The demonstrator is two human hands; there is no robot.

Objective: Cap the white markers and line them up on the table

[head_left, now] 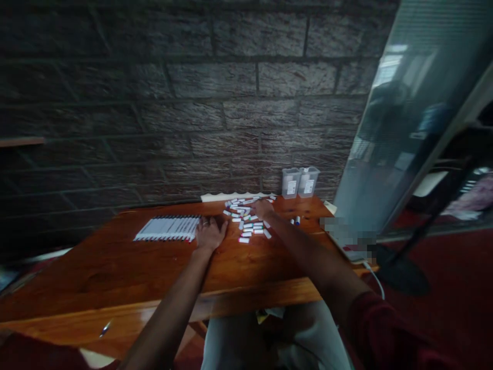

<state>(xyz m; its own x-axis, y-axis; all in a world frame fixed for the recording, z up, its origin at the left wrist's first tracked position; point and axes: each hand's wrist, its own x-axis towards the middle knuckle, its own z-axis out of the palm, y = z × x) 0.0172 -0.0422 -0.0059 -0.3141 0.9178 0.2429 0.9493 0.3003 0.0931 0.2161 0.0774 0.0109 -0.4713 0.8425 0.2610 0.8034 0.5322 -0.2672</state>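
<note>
A tight row of white markers [165, 228] with dark ends lies side by side on the left half of the wooden table. My left hand [210, 235] rests flat at the row's right end, fingers spread and touching the last markers. To its right is a loose scatter of short white pieces with coloured ends, like marker caps [246, 234]. My right hand [264, 208] reaches into the far part of this scatter with its fingers curled down. What its fingertips hold, if anything, is too small and hidden to make out.
Two clear plastic containers [295, 184] stand at the table's back right, against the stone wall [239, 123]. Two short pieces [297, 221] lie apart, right of my right forearm. A white cable [375, 277] hangs off the right edge. A small pen-like object [105, 329] shows at the front left.
</note>
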